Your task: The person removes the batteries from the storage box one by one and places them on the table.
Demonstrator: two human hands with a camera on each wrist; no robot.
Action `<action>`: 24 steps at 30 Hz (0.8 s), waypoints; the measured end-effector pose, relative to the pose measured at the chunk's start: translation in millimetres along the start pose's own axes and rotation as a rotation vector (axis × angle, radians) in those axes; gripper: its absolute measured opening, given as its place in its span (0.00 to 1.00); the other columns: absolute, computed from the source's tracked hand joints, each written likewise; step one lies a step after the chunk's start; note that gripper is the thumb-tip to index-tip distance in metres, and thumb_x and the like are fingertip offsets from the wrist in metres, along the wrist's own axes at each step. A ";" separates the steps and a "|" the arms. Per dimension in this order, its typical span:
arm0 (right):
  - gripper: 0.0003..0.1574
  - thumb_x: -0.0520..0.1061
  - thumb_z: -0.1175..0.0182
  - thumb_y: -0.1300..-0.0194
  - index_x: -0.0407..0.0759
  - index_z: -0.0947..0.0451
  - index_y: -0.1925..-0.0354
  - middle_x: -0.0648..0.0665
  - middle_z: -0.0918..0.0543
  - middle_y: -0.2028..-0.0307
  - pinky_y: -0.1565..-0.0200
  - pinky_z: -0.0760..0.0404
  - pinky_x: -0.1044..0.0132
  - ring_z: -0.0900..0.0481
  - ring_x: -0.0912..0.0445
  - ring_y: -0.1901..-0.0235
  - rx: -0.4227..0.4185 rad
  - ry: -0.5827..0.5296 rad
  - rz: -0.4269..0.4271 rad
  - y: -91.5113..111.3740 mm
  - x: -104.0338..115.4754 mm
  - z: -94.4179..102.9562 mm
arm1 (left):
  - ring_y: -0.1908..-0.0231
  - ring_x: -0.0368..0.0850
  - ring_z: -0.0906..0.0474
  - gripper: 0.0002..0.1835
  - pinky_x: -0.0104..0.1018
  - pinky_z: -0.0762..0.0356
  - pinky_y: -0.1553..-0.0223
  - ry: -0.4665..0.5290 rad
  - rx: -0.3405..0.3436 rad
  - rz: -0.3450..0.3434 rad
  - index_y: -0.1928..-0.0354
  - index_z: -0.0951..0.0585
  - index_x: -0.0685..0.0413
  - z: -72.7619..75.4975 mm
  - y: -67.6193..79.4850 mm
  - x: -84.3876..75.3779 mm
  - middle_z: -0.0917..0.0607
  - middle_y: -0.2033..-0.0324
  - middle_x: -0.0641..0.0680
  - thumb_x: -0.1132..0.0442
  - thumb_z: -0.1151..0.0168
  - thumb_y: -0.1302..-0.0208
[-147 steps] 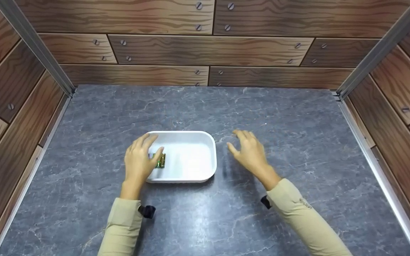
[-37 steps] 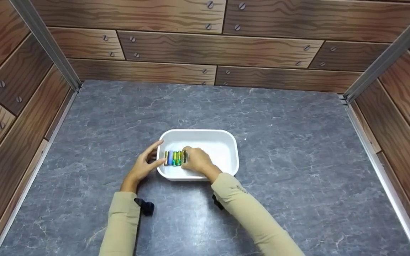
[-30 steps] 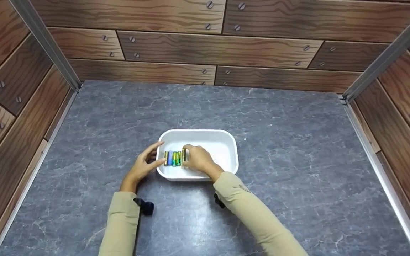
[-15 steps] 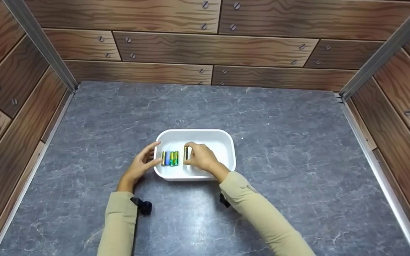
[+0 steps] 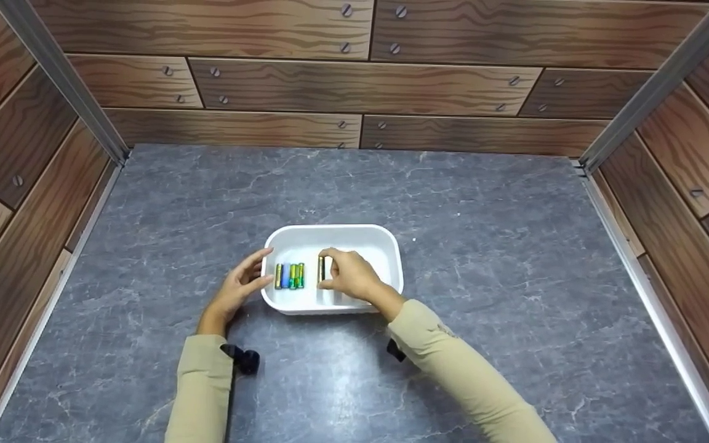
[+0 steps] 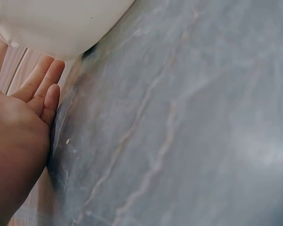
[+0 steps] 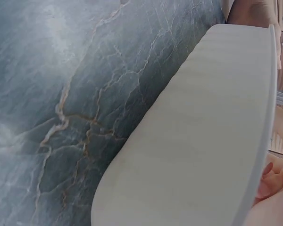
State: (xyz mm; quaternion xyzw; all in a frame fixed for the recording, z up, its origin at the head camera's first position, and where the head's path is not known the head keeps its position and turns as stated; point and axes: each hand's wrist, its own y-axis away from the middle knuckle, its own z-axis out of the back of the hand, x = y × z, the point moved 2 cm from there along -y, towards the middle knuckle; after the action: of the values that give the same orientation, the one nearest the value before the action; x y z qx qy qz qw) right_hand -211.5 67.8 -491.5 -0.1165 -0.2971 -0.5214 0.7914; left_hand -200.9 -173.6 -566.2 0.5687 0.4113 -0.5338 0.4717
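My right hand (image 5: 354,275) pinches a black-and-gold battery (image 5: 321,269) by its ends between thumb and fingers, inside the white tray (image 5: 333,227). I cannot tell whether this battery touches the tray floor. Left of it, across a gap, several batteries lie side by side: a dark gold one (image 5: 279,276), a blue one (image 5: 285,275), and two green-and-yellow ones (image 5: 297,276). My left hand (image 5: 234,289) is at the tray's left end, fingers and thumb spread and touching the rim. In the right wrist view, the tray wall (image 7: 193,127) hides most of the right hand.
The tray stands on a grey marbled tabletop (image 5: 484,246). Wood-patterned panels (image 5: 305,86) enclose the back and sides, with metal rails (image 5: 644,271) along the edges. A tiny white speck (image 5: 414,239) lies right of the tray.
My right hand came in from the tray's right side and gripped the end battery. It has since drawn that battery rightward, away from the row. My left hand stays at the left rim.
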 end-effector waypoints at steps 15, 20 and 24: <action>0.35 0.45 0.26 0.50 0.39 0.25 0.44 0.45 0.21 0.78 0.70 0.34 0.71 0.35 0.63 0.79 -0.050 0.008 0.077 22.0 -13.1 16.0 | 0.49 0.42 0.24 0.31 0.27 0.26 0.49 0.008 -0.005 0.006 0.31 0.36 0.61 -0.9 0.6 0.0 0.30 0.35 0.68 0.73 0.42 0.36; 0.35 0.45 0.26 0.50 0.39 0.25 0.44 0.45 0.21 0.79 0.70 0.34 0.72 0.35 0.63 0.79 -0.064 0.009 0.089 26.7 -18.6 23.1 | 0.49 0.42 0.24 0.30 0.27 0.26 0.49 0.021 -0.008 -0.002 0.32 0.35 0.62 -1.1 0.6 0.0 0.30 0.35 0.68 0.73 0.43 0.36; 0.34 0.45 0.27 0.49 0.38 0.25 0.44 0.45 0.22 0.79 0.70 0.33 0.72 0.36 0.64 0.79 -0.072 0.004 0.101 30.4 -23.9 27.9 | 0.48 0.43 0.24 0.30 0.27 0.26 0.49 0.019 -0.006 -0.007 0.32 0.35 0.62 -1.8 0.4 0.5 0.30 0.35 0.68 0.73 0.43 0.36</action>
State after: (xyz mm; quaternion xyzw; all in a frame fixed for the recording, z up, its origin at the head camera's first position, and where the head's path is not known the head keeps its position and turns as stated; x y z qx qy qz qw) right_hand -200.7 112.7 -479.7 -0.1588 -0.2705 -0.4912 0.8126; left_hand -200.1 -172.0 -566.7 0.5707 0.4193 -0.5289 0.4678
